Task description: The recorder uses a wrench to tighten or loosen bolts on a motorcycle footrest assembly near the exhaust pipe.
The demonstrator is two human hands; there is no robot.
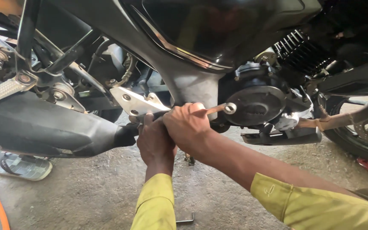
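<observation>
The right hand [187, 126] is gripping a wrench [220, 109] under the motorbike [201, 38], turning a bolt. The left hand [155, 142] is clenching beside it. Next, push steadily.

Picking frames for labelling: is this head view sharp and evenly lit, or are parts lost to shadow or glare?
Head view: right hand, spanner and left hand sharp; daylight from right washes out the ground behind the front wheel; glossy side panel shows reflections; the exhaust underside falls into shadow.
</observation>
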